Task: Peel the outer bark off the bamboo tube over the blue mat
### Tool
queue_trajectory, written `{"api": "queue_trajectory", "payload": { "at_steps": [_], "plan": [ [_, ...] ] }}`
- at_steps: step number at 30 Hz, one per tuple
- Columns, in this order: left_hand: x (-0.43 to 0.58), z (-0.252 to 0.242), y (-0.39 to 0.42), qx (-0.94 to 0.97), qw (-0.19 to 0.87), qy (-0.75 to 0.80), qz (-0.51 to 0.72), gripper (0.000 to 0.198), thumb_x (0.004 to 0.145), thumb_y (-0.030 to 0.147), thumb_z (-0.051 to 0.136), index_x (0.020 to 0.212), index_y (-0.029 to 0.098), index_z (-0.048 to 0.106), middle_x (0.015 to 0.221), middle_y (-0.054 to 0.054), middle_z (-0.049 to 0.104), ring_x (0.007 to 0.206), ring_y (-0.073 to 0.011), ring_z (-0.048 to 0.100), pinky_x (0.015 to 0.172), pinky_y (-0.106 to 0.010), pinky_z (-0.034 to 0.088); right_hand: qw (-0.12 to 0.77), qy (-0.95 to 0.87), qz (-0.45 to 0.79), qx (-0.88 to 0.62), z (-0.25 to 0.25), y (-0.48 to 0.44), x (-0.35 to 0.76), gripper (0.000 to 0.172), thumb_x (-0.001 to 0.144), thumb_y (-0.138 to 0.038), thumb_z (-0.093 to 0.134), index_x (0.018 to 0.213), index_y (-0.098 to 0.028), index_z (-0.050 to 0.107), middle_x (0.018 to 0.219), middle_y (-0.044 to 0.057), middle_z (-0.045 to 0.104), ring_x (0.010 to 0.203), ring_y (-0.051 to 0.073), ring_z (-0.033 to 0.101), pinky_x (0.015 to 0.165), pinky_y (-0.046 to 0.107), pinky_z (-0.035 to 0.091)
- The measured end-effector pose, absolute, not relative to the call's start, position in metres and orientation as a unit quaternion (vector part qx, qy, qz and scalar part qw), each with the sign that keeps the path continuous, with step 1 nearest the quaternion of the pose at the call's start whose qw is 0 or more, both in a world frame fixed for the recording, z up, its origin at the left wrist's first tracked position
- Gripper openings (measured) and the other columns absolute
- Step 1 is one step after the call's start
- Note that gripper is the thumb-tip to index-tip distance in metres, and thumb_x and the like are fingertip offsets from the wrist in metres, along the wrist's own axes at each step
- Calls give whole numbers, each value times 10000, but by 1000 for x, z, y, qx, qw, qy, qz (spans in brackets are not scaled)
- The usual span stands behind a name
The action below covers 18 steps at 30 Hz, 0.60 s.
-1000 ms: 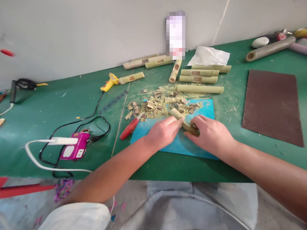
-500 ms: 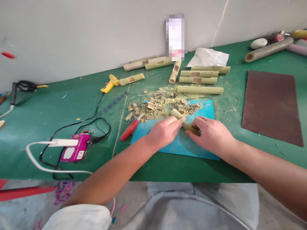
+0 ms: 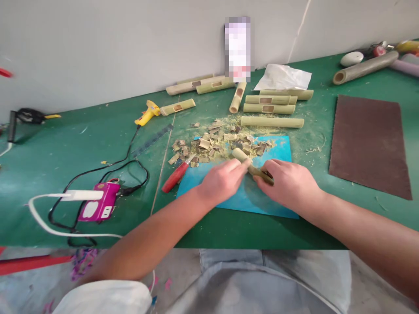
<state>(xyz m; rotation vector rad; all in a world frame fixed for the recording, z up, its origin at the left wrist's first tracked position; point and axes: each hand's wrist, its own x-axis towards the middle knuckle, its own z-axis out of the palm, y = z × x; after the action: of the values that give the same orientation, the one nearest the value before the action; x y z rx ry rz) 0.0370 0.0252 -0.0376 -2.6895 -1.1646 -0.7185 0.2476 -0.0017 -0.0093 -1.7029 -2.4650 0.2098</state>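
A pale bamboo tube [image 3: 239, 154] lies slantwise over a blue sheet [image 3: 278, 205], its far end pointing up and left. My left hand [image 3: 224, 176] is closed, with its fingers pressed on the tube's middle. Around the near end my right hand [image 3: 290, 181] is wrapped, hiding much of it. A small dark patch shows under the right fingers; I cannot make out what it is. Bamboo chips [image 3: 212, 141] and sawdust are heaped just beyond the hands. A red-handled knife [image 3: 176, 176] rests left of my left hand, its blade among the chips.
Several cut bamboo tubes [image 3: 271, 122] lie toward the wall, near white paper [image 3: 284, 77] and a propped phone [image 3: 237, 50]. To the left are a yellow glue gun [image 3: 148, 113] and a magenta power strip [image 3: 100, 201] with trailing cords. A brown sheet [image 3: 369, 146] lies right.
The whole view has shifted slightly left. Both hands keep nearly the same hold on the bamboo tube, and nothing was taken or let go.
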Motion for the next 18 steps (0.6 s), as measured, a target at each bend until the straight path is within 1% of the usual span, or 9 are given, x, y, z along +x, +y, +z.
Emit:
{"api": "queue_trajectory", "payload": {
  "at_steps": [5,8,11,15,18],
  "plan": [
    [37,-37,25,-878,94,-396,-251,318,1008,226,376,1118,107,649,746,-44,606,667,-114,568,614,-210,469,75,-817,68,-567,-10,-1,248,270,858,-430,483,740,-197,550,707,21,618,579,130,508,520,290,193],
    [39,-37,24,-902,74,-352,-238,310,1004,223,394,1184,110,618,728,-30,594,679,-114,570,614,-203,466,70,-819,68,-565,-10,-1,248,277,859,-431,477,724,-198,542,693,18,609,565,128,494,517,287,192],
    [40,-37,23,-888,85,-376,-249,308,1006,218,381,1123,106,644,731,-35,590,668,-116,561,617,-213,470,77,-816,70,-568,-10,-1,249,267,854,-437,487,742,-201,545,708,12,616,570,127,494,518,282,198],
    [38,-34,22,-904,59,-351,-237,311,1005,209,378,1184,110,613,762,-38,603,699,-119,575,643,-219,480,81,-817,78,-566,-11,-2,249,269,852,-438,496,728,-202,534,695,10,609,565,127,489,510,282,198],
    [36,-33,22,-893,60,-373,-243,305,1000,195,386,1150,89,630,752,-44,594,685,-120,571,632,-221,478,98,-816,84,-564,-13,-1,250,261,847,-437,506,737,-204,540,681,6,607,557,124,485,509,279,207]
  ]
}}
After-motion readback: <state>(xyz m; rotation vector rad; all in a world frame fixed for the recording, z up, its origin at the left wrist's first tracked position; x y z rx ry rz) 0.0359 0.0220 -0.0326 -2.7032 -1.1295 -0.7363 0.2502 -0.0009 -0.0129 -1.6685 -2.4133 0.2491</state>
